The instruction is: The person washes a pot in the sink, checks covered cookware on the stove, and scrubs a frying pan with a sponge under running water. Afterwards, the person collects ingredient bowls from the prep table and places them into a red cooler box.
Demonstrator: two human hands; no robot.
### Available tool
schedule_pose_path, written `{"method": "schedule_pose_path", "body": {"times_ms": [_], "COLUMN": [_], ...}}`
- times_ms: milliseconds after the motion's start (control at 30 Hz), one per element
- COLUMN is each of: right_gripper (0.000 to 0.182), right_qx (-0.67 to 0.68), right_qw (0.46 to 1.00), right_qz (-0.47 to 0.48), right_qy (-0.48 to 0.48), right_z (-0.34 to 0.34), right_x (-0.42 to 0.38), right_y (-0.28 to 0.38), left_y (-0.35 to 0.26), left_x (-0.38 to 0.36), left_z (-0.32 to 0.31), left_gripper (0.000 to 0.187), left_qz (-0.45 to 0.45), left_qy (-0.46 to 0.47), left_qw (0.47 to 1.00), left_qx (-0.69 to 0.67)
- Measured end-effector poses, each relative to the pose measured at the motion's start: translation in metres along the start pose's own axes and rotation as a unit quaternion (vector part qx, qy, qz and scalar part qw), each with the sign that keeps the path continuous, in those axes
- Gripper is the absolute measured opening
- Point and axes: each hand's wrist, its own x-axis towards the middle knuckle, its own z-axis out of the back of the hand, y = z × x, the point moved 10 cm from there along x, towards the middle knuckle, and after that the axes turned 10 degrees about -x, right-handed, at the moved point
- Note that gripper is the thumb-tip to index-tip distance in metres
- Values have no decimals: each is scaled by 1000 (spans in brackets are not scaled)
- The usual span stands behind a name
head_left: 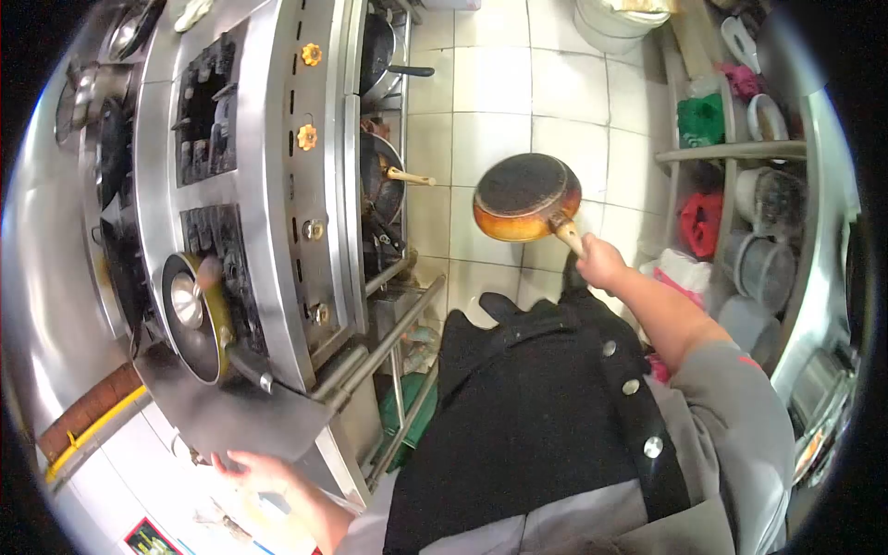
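Observation:
My right hand [601,263] is closed round the pale handle of a frying pan [525,196]. The pan hangs over the tiled floor with its scorched, orange-brown underside showing. My left hand [254,472] is at the lower left, empty, with its fingers apart, below a grey metal panel [231,407] beside the stove. On the stove's near burner sits a dark pan with a yellowish side [218,319], holding a round shiny metal object [187,298]. Its black handle points toward the panel.
The steel stove [277,185] runs along the left, with pans on the shelf [381,180] under it, handles sticking out. At the right stands a shelf rack [731,151] with containers and bags. A white bucket [615,28] stands at the top.

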Motion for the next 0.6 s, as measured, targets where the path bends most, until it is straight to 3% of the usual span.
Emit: {"method": "schedule_pose_path", "body": {"times_ms": [233, 600], "right_gripper": [30, 36], "right_qx": [-111, -138], "right_qw": [993, 989], "right_qz": [-21, 7], "right_qy": [-36, -49], "right_z": [94, 202], "right_x": [-42, 63], "right_y": [-69, 31], "left_y": [-3, 8], "left_x": [-3, -3], "left_z": [12, 13], "left_gripper": [38, 51], "left_qz": [-4, 25], "left_qy": [-50, -80], "left_qw": [998, 996], "left_qx": [-32, 1]}}
